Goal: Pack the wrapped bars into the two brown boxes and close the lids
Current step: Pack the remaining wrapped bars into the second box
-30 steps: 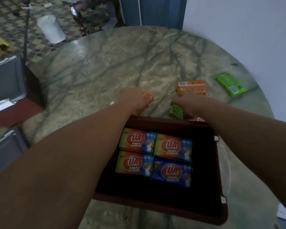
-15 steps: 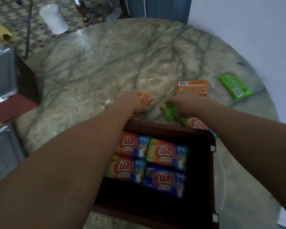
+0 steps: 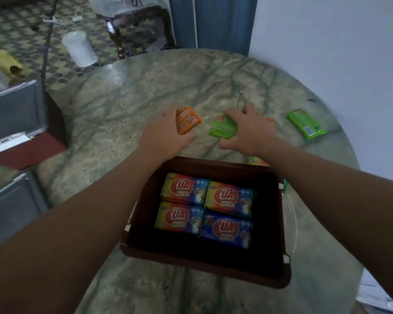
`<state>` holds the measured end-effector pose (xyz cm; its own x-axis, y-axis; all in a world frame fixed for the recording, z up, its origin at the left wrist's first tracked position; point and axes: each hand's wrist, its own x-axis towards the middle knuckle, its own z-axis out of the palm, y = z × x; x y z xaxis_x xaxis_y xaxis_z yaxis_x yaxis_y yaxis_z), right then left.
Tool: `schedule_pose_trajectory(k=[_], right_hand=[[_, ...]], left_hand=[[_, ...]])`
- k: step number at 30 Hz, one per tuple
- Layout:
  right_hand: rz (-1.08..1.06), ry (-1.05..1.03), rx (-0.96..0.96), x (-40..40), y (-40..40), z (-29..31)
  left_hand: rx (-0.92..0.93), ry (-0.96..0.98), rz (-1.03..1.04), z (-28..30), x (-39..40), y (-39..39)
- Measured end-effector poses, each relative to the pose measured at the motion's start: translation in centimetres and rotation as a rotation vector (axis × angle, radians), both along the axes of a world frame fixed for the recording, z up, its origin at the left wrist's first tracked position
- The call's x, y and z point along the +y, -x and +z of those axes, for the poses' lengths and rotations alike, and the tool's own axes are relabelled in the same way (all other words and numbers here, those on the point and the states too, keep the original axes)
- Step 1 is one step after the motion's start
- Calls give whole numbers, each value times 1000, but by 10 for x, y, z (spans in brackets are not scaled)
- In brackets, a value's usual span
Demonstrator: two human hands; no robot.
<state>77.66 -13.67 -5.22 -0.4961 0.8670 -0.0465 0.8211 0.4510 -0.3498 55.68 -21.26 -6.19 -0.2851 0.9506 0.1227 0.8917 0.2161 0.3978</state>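
Wrapped bars are lying in several places: four colourful bars (image 3: 205,210) are sitting flat in a two-by-two block inside the open brown box (image 3: 279,264), which is resting on the near part of the round marble table (image 3: 127,105). Just beyond the box's far rim, both hands are reaching out over the tabletop. The left hand (image 3: 166,134) is curling its fingers and thumb around an orange bar (image 3: 187,121), holding it tilted with one end pointing up and away. The right hand (image 3: 250,130) is gripping a green bar (image 3: 222,126) from above, fingers over its far edge and thumb beneath its near side. A second green bar (image 3: 305,124) is lying flat on the table well to the right, near the wall. Behind the right hand, a sliver of another orange bar (image 3: 270,120) is showing, and a colourful bar (image 3: 258,161) is peeking out beside the right wrist, just past the box's far right corner. At the left edge, grey containers (image 3: 14,109) are standing beside the table.
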Motion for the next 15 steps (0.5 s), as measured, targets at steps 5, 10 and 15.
schedule_pose_trajectory(k=[5, 10, 15], right_hand=[[-107, -46, 159, -53, -7, 13], [-149, -34, 249, -116, -19, 10], [-48, 16, 67, -172, -37, -11]], left_hand=[[-7, -70, -137, 11, -54, -10], [-2, 25, -347, 1, -111, -10], [194, 91, -496, -24, -148, -3]])
